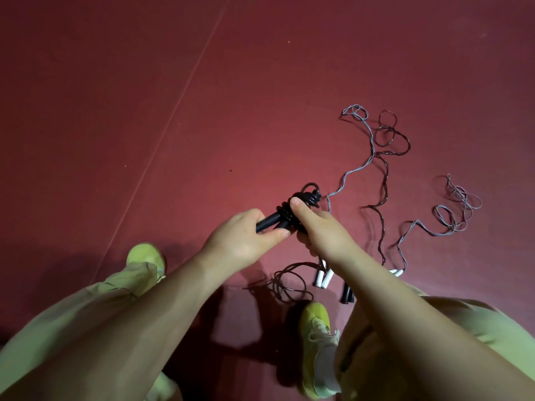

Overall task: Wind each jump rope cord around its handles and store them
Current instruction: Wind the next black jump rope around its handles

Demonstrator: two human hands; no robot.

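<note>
Both your forearms reach forward and down from the near edge, converging over the red floor (202, 96) between your knees. Your left hand (246, 235) is curled around the near end of the black handles (270, 221), thumb along the underside, fingers wrapped over the top. Your right hand (321, 227) grips the same bundle from the right, its thumb pressed flat onto the black cord (307, 198) wound in coils around the handles' far end; a small loop of that cord stands up past the coils. The bundle is held above the floor, tilted so its wound end points far and right.

On the floor to the right lie loose ropes: a grey cord (356, 166) trailing far, a dark reddish cord (385, 180) beside it, and another grey tangle (454, 209) further right. 2 white handles (324, 279) lie just under your right wrist, with a dark loop (292, 280) left of them and black handles (347, 296) near your right forearm. Your yellow-green shoes (315, 331) stand at the near side.
</note>
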